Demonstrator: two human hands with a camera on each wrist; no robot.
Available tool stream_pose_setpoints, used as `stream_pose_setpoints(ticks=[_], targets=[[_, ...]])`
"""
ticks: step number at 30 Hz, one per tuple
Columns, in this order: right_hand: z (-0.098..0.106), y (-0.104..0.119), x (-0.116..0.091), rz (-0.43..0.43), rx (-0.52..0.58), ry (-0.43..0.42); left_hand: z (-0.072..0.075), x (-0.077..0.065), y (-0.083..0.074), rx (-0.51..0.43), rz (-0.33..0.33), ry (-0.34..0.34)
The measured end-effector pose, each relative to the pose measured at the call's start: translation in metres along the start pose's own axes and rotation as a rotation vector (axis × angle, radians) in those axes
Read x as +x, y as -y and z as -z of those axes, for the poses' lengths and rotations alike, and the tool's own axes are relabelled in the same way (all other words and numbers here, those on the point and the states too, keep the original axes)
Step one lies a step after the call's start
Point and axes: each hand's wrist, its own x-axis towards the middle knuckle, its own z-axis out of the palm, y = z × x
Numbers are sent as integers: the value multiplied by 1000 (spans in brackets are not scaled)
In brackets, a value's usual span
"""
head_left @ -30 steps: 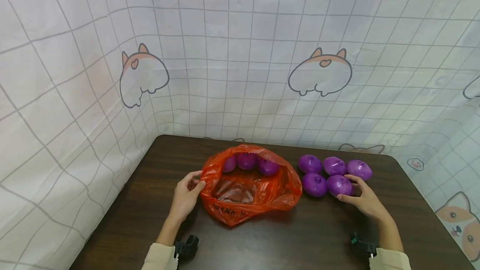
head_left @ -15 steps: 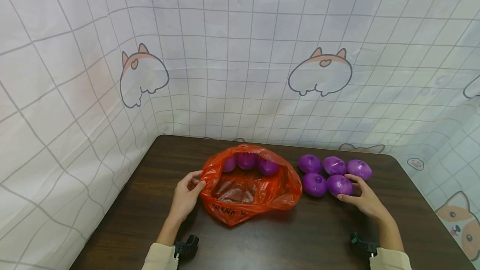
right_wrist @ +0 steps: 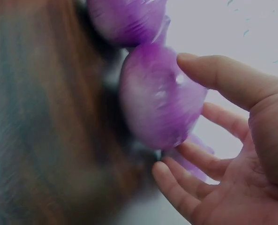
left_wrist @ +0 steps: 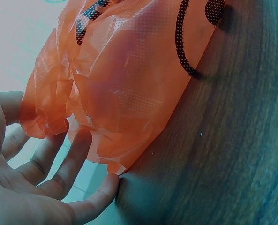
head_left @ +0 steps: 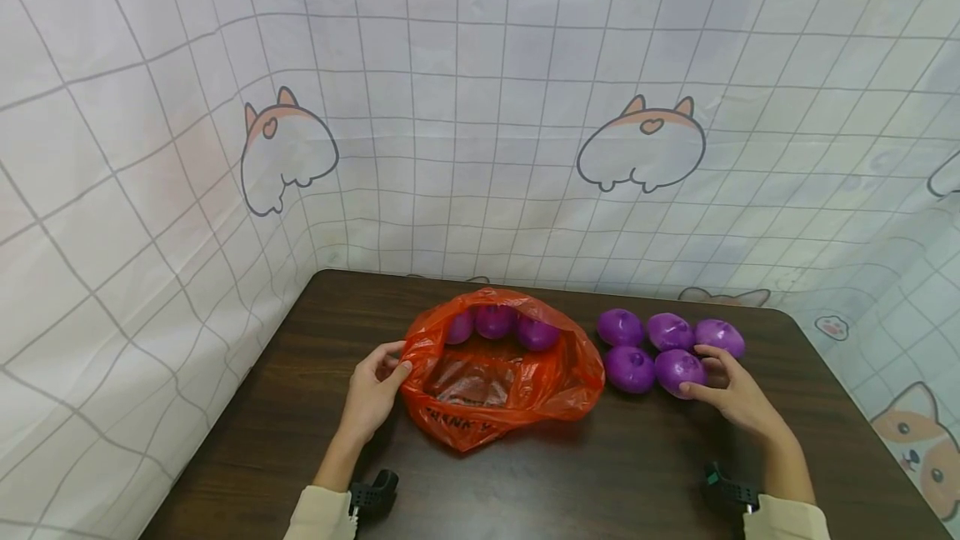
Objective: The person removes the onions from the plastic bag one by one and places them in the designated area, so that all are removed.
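Observation:
A red plastic bag [head_left: 480,432] with black print lies open-mouthed on the table, three purple onions [head_left: 495,322] showing inside it. My left hand [head_left: 372,394] pinches the left side of its rim between thumb and fingers; in the left wrist view the other fingers [left_wrist: 75,154] spread along the crinkled plastic. To the right of the bag, several glossy purple onions [head_left: 619,328] sit in two rows. Around the front right onion [right_wrist: 160,101] my right hand [head_left: 738,394] is loosely spread, thumb at its near side and fingertips at its far side.
The dark wooden table [head_left: 525,490] ends at a back edge close behind the onions. A white gridded cloth [head_left: 465,132] with cartoon corgis hangs behind and at both sides. Black wrist straps [head_left: 372,492] sit on both wrists.
My right hand has shifted slightly to the right, its thumb and fingers loosening around the front right onion. The left hand, bag and onions keep their places.

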Motion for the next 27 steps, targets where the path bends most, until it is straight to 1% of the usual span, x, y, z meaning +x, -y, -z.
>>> stream_pose_setpoints(ticks=[3, 7, 9, 13, 15, 18, 21, 23, 27], targets=[[4, 10, -1, -11, -33, -22, 0, -1, 0, -1, -4, 2], [8, 30, -2, 0, 0, -50, 0, -1, -1, -9, -10, 4], [9, 42, -3, 32, 4, -65, 0, -2, -2, -10, -13, 5], [7, 67, -7, 141, -15, -74, 1, -2, -3, -7, -15, 4], [3, 79, -8, 193, -23, -67, 1, -2, -3, -3, -13, 3], [-7, 96, -8, 266, -4, -41, 1, -2, -2, 7, -8, 2], [-19, 110, -7, 328, 11, -1, 1, -2, -2, 14, -4, 1], [-28, 118, -6, 357, 24, 30, 0, -1, -1, 12, -3, -1], [-47, 132, -6, 384, 63, 84, 0, -1, -1, 10, -2, -1]])
